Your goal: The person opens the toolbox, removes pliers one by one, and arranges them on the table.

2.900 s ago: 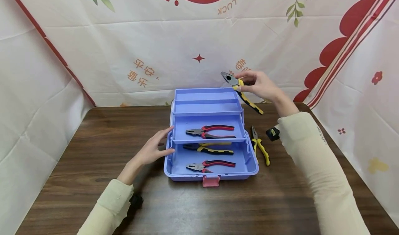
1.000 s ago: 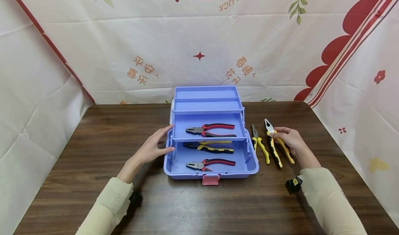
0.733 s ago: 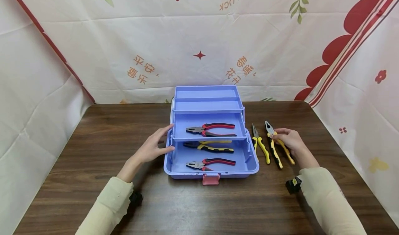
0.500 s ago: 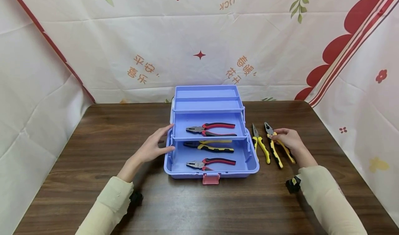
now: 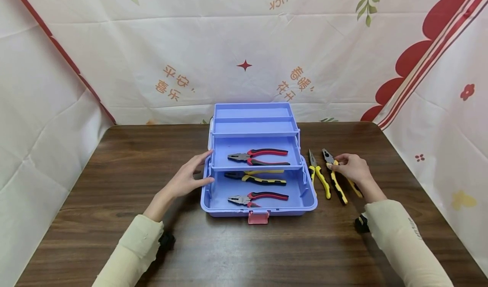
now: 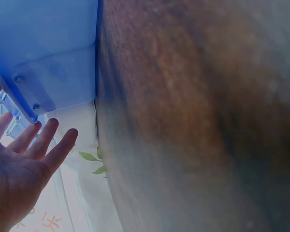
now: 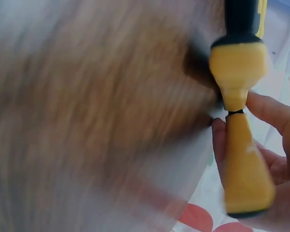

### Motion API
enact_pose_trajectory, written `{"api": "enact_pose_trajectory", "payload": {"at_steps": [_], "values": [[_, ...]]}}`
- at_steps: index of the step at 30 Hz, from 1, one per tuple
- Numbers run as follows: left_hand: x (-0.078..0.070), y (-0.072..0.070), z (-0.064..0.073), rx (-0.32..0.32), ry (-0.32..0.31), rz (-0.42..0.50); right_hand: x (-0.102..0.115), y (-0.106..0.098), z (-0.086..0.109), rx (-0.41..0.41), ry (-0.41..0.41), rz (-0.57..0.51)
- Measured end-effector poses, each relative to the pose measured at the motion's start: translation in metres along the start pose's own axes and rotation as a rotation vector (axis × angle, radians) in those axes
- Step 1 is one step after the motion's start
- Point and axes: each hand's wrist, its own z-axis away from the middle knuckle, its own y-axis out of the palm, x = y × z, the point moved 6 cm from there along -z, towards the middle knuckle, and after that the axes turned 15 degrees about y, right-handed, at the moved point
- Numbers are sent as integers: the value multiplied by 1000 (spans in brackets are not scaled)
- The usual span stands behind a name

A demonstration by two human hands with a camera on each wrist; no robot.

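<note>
In the head view my right hand (image 5: 354,168) pinches a pair of yellow-and-black combination pliers (image 5: 337,189) near the pivot, low over the table right of the toolbox. Their yellow handles (image 7: 249,169) loom close in the right wrist view, thumb and fingers on either side. My left hand (image 5: 184,179) spreads its fingers at the left rim of the blue toolbox (image 5: 259,213). Red-and-black combination pliers (image 5: 263,152) lie in the pulled-out tray. Below, in the box, are yellow-and-black pliers (image 5: 263,180), partly under the tray, and another red-and-black pair (image 5: 253,198).
Yellow-and-black long-nose pliers (image 5: 322,179) lie between the toolbox and the held pair. A pink latch (image 5: 258,218) hangs at the box front. Brown wooden table (image 5: 99,185) extends around it, with a printed white cloth (image 5: 152,54) behind and at both sides.
My right hand has brought the combination pliers from above the toolbox's back right down to the table at its right. It has since shifted only slightly. The left hand stays put.
</note>
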Motion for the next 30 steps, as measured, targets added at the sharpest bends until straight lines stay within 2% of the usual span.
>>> {"api": "enact_pose_trajectory", "payload": {"at_steps": [4, 15, 20, 23, 30], "values": [[0, 0, 0, -2, -1, 9, -3, -2, 2, -6, 0, 23], [-2, 0, 1, -3, 11, 11, -7, -10, 4, -26, -14, -25], [-1, 0, 0, -2, 10, 15, 1, -23, 8, -50, -28, -110], [-1, 0, 0, -3, 14, 18, 13, -31, 12, 21, -41, -239], [0, 1, 0, -6, 21, 19, 66, -39, 24, 286, -105, -595]]}}
